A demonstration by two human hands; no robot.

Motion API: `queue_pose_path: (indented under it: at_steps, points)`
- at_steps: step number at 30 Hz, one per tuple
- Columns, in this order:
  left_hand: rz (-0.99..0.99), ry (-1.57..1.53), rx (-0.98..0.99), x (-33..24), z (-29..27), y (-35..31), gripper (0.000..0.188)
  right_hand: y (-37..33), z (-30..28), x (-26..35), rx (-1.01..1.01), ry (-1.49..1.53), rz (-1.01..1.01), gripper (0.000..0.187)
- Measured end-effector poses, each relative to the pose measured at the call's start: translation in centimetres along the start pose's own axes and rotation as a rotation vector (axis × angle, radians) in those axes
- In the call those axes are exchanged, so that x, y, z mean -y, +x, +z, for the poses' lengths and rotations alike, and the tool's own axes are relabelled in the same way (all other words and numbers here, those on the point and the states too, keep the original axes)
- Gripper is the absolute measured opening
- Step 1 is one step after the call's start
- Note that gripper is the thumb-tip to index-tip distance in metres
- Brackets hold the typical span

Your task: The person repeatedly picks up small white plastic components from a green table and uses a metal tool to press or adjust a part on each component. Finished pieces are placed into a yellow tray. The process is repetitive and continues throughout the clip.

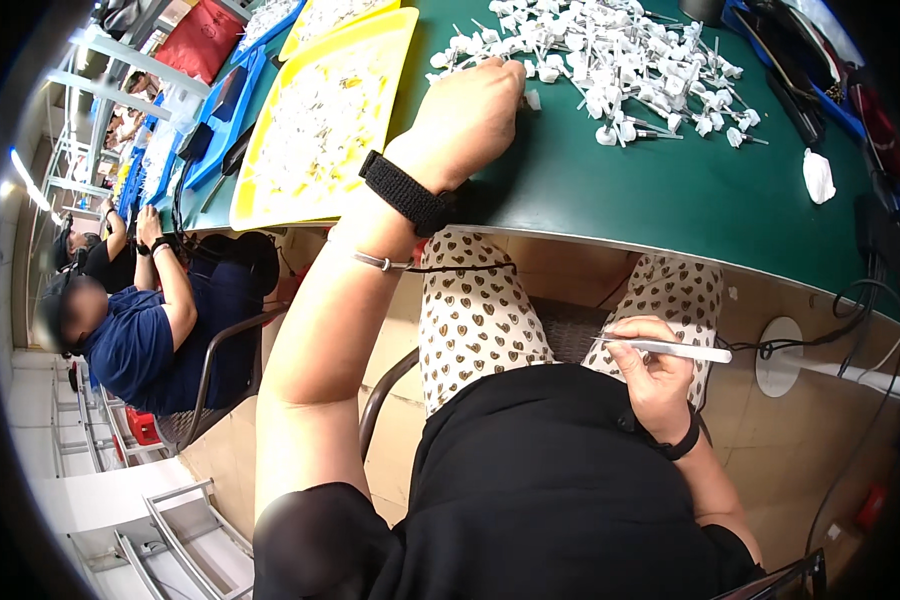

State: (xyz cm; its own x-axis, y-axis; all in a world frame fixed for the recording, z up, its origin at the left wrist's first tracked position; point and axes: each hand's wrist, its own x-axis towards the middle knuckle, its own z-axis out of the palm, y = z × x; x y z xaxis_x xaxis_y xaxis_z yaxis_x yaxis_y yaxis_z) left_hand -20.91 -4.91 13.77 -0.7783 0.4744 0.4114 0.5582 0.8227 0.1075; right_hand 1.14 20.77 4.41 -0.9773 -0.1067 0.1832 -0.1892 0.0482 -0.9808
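My left hand [473,112] is over the green table, at the near left edge of a heap of small white parts with thin metal pins [610,75]. Its fingers curl down and close; whatever they hold is hidden under the hand. My right hand [655,375] is above my lap, off the table's near edge, closed in a pinch on a pair of slim silver tweezers [675,350]. The tweezers' tips point left, with nothing visible between them.
A yellow tray [402,75] holding many small white pieces stands left of my left hand. A crumpled white piece [819,176] lies at the right, near a black case [795,105] and cables [875,240]. Farther left, a co-worker in dark blue [140,340] sits at blue trays.
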Motion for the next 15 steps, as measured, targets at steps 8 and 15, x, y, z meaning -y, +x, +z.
queue_pose_path:
  at_steps: [8, 15]
  points:
    - [-0.220, -0.855, -0.082, -10.2, -3.1, -8.1, 0.019, 0.5, -0.3, -0.3, -0.047, 0.135, 0.004, 0.020]
    - [-0.565, -1.356, 0.097, -13.8, 3.9, -17.5, 0.012, 0.5, 0.5, 0.4, -0.006, 0.261, 0.104, 0.024]
